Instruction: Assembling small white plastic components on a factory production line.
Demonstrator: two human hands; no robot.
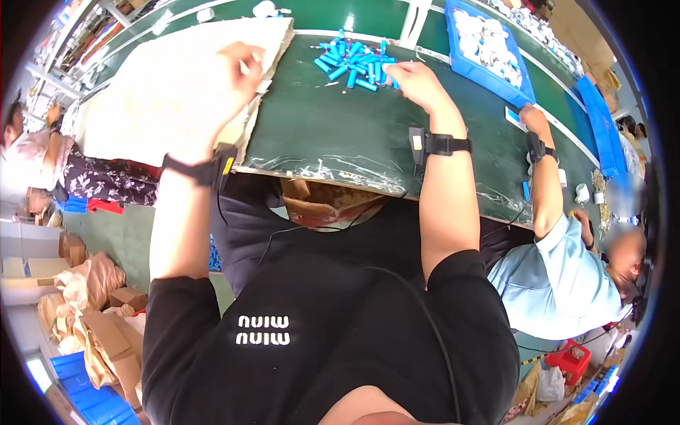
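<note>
Small blue cylindrical batteries lie in a loose pile on the green worktable. At the pile's right edge is my right hand, thumb and fingertips closed on one blue battery. My left hand hovers by the right edge of a pale sheet, fingers curled inward. Glare washes it out, so whatever its fingertips hold, if anything, I cannot make out. Both of my wrists wear black bands, and a thin dark cable hangs from each.
A blue tray of white parts stands behind and right of the pile. To my right, a co-worker in a light blue shirt reaches onto the table beside a small white-and-blue piece. An open cardboard box sits under the table edge.
</note>
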